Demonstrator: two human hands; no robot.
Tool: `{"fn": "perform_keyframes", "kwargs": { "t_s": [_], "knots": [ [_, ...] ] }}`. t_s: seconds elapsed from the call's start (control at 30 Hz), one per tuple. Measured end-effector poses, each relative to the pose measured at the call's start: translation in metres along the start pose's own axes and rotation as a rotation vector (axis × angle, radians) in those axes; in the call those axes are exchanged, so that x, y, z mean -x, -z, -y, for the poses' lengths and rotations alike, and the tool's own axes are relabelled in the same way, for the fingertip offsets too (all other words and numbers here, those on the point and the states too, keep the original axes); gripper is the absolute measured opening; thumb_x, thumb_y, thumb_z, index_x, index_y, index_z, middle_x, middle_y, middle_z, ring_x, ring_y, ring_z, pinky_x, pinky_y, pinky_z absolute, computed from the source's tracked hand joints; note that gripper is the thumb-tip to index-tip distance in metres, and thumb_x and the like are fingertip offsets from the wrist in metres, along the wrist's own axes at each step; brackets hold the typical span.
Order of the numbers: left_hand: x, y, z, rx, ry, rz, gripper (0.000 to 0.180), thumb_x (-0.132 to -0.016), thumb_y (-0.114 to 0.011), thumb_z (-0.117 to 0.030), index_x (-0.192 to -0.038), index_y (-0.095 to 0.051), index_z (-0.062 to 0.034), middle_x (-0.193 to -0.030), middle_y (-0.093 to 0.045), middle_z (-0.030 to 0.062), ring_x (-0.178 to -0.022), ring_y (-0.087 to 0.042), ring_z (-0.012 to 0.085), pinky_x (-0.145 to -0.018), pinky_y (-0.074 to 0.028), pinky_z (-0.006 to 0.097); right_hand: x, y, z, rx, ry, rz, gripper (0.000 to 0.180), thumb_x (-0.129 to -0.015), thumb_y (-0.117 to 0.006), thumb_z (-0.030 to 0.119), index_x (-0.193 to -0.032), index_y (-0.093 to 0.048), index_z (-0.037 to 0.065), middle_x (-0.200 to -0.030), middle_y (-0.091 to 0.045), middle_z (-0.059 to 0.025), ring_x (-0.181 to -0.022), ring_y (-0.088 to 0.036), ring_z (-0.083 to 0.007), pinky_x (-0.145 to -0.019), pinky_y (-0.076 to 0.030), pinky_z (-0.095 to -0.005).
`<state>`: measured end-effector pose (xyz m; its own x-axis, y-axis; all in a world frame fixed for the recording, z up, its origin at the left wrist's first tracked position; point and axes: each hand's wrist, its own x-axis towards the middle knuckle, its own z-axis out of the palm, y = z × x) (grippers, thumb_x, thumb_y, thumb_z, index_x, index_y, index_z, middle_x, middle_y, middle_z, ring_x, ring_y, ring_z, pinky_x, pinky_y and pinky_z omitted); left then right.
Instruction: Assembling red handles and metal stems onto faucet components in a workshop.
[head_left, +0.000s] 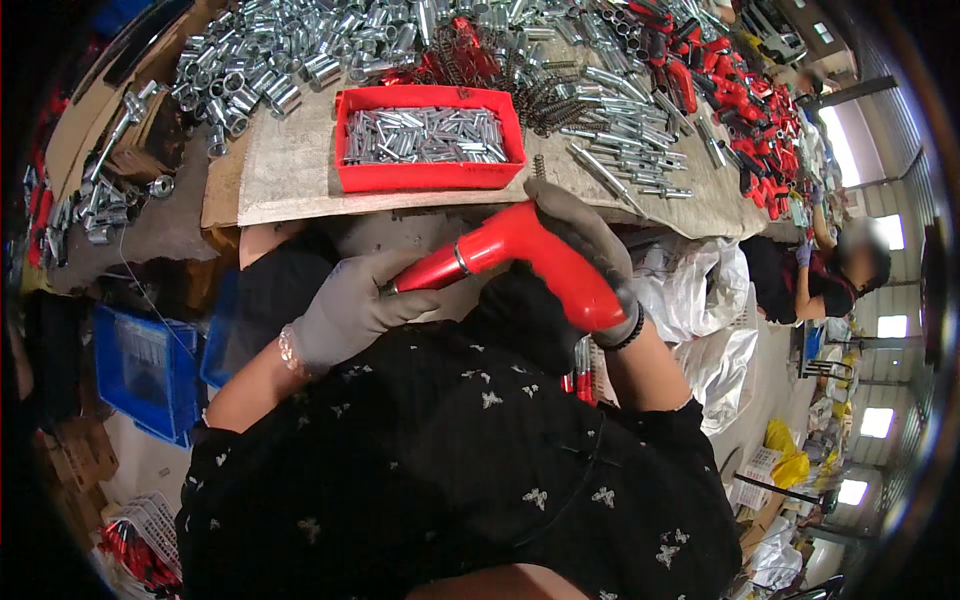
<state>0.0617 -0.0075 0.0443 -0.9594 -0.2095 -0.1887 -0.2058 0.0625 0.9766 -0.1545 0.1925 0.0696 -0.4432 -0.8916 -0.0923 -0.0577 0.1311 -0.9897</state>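
Observation:
Above my lap, in front of the bench edge, both gloved hands hold one red angled handle (pixel 545 255) with a narrower red tube at its left end. My left hand (pixel 362 308), in a grey glove, is closed round the tube near its tip, with the thumb and fingers pinching it. My right hand (pixel 590 232) wraps the bend and back of the thick grip; its fingers are partly hidden behind it. A thin dark ring shows where tube and grip meet. Just beyond, a red tray (pixel 435 178) holds many small silver pins (pixel 425 135).
Silver collars (pixel 240 92) heap at the back left of the bench. Dark coil springs (pixel 548 108), metal rods (pixel 630 150) and a pile of red handles (pixel 765 140) lie to the right. Blue crates (pixel 145 370) stand at lower left, white sacks (pixel 715 330) at right. A person (pixel 830 270) works farther right.

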Motion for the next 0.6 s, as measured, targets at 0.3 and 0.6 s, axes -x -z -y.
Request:
{"fn": "perform_keyframes", "kwargs": {
  "t_s": [0.3, 0.6],
  "knots": [
    [0.0, 0.015, -0.009, -0.405, -0.123, 0.161, 0.045, -0.087, -0.073, -0.032, -0.122, -0.062, -0.005, -0.107, -0.068, 0.0187, -0.099, -0.067, 0.0318, -0.085, -0.052, 0.038, 0.01, -0.008, 0.07, 1.288, 0.458, 0.185, 0.067, -0.075, -0.078, 0.039, -0.133, -0.056, 0.012, -0.079, -0.059, -0.0096, -0.076, -0.065, -0.0279, -0.07, -0.05, -0.041],
    [0.01, 0.011, -0.01, -1.228, -0.335, -0.184, 0.051, -0.079, -0.076, -0.039, -0.121, -0.063, -0.0137, -0.082, -0.065, 0.01, -0.079, -0.067, 0.0299, -0.064, -0.052, 0.043, 0.009, -0.006, 0.029, 0.919, 0.393, 0.266, 0.045, -0.083, -0.071, 0.045, -0.113, -0.064, 0.012, -0.091, -0.065, -0.0038, -0.08, -0.065, -0.0188, -0.072, -0.053, -0.0331]
  ]
}}
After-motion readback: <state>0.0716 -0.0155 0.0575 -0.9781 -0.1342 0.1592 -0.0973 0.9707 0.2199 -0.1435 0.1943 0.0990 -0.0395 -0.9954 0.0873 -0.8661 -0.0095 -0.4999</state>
